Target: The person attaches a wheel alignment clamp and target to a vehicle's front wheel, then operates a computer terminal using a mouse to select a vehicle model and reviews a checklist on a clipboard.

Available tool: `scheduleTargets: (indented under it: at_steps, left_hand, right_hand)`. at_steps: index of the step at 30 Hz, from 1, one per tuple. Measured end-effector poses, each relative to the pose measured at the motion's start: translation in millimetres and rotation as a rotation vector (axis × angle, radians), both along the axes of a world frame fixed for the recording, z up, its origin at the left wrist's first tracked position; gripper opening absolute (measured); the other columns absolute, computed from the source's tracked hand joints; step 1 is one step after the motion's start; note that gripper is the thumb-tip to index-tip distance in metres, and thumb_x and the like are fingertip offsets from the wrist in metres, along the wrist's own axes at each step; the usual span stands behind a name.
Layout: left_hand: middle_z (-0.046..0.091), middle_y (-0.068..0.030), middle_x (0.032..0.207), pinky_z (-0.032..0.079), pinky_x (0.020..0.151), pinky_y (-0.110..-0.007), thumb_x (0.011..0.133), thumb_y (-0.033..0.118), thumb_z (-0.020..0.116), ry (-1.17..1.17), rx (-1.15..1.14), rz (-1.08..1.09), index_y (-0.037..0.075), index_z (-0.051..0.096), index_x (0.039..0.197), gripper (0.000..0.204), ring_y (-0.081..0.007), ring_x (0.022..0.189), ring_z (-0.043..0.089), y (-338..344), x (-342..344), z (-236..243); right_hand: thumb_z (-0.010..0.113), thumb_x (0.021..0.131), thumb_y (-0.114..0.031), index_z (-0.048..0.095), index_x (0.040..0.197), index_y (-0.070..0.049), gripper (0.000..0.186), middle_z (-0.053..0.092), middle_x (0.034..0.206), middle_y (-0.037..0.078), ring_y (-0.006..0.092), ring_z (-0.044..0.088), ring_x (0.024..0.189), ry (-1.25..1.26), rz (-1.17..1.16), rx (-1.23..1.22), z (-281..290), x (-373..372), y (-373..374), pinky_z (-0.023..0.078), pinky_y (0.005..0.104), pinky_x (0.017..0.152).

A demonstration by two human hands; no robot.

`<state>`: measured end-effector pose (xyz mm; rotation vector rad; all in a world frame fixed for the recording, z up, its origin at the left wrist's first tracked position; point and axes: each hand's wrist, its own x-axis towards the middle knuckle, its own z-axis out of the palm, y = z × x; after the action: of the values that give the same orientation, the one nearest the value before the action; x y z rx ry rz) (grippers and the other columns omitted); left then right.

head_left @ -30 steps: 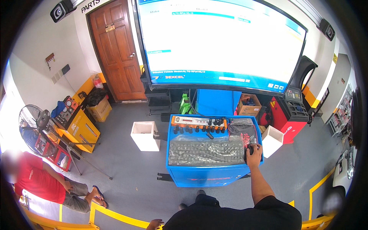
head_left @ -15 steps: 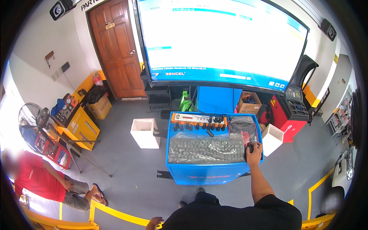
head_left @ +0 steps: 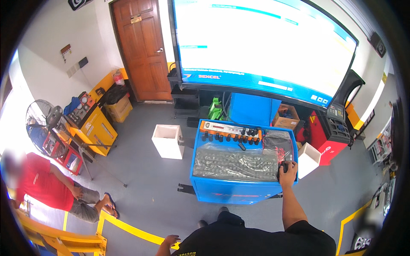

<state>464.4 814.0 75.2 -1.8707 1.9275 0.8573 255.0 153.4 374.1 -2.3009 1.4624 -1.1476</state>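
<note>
My right hand (head_left: pixel 288 171) grips a black mouse (head_left: pixel 282 168) on the mouse pad (head_left: pixel 277 145) at the right end of the blue console cart (head_left: pixel 230 194). Left of it, a keyboard (head_left: pixel 235 164) lies under crumpled clear plastic. Several black knob-like pieces (head_left: pixel 230 138) stand in a row behind the keyboard, by an orange and silver device (head_left: pixel 218 128). My left hand (head_left: pixel 172 240) hangs low near my body with its fingers loosely apart and nothing visible in it. A large lit screen (head_left: pixel 265 47) stands above the cart.
A person in a red shirt (head_left: pixel 47 183) is at the left beside a fan (head_left: pixel 42 123) and yellow machine (head_left: pixel 96 128). White boxes (head_left: pixel 166 145) flank the cart; a red machine (head_left: pixel 329 145) is at the right. A yellow metal frame (head_left: pixel 64 237) is at the lower left.
The view has swung slightly, so the cart, screen and door sit higher and further right. My right hand is still on the mouse; my left hand has risen slightly in the picture.
</note>
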Motion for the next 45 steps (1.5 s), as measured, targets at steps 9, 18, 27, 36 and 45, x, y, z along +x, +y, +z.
scheduleTargets:
  at_steps: [9,18,27,36,45]
  left_hand:
    - [0.055,0.0064,0.145,0.047,0.109,-0.032,0.072,0.014,0.082,0.361,0.077,0.478,0.017,0.073,0.114,0.042,-0.0225,0.139,0.046,4,2,-12]
    - [0.053,0.0081,0.147,0.048,0.108,-0.03,0.075,0.016,0.081,0.065,-0.007,-0.007,0.015,0.075,0.108,0.033,-0.022,0.139,0.045,3,4,-10]
    - [0.052,0.0028,0.149,0.044,0.112,-0.03,0.08,0.018,0.077,0.059,-0.01,-0.081,0.013,0.076,0.105,0.026,-0.0224,0.142,0.041,-14,4,0]
    - [0.059,-0.0049,0.141,0.048,0.105,-0.034,0.095,0.023,0.054,0.282,-0.151,0.325,0.015,0.07,0.124,0.033,-0.0247,0.129,0.055,0,10,-17]
    - [0.058,-0.0016,0.142,0.049,0.105,-0.03,0.08,0.009,0.066,0.129,-0.037,0.107,0.013,0.073,0.115,0.035,-0.0219,0.135,0.05,-8,-3,6]
  right_hand:
    - [0.07,0.08,-0.015,0.064,0.106,-0.007,0.028,0.051,0.123,0.015,0.0363,0.052,0.119,0.022,0.008,0.019,2,3,1,0.045,0.046,0.1]
    - [0.07,0.08,-0.015,0.063,0.106,-0.007,0.028,0.051,0.123,0.015,0.0359,0.052,0.12,0.01,0.015,0.016,-2,2,-2,0.045,0.0456,0.101]
    - [0.07,0.083,-0.016,0.064,0.11,-0.008,0.029,0.051,0.125,0.015,0.0365,0.05,0.121,-0.011,-0.012,0.012,-1,-2,-3,0.043,0.046,0.103]
    - [0.072,0.081,-0.016,0.063,0.108,-0.008,0.029,0.051,0.124,0.015,0.0367,0.05,0.121,0.008,-0.007,0.018,1,4,1,0.044,0.0464,0.103]
    - [0.071,0.078,-0.012,0.063,0.104,-0.006,0.027,0.052,0.117,0.015,0.0358,0.053,0.116,-0.012,0.012,-0.021,-1,2,1,0.044,0.046,0.1]
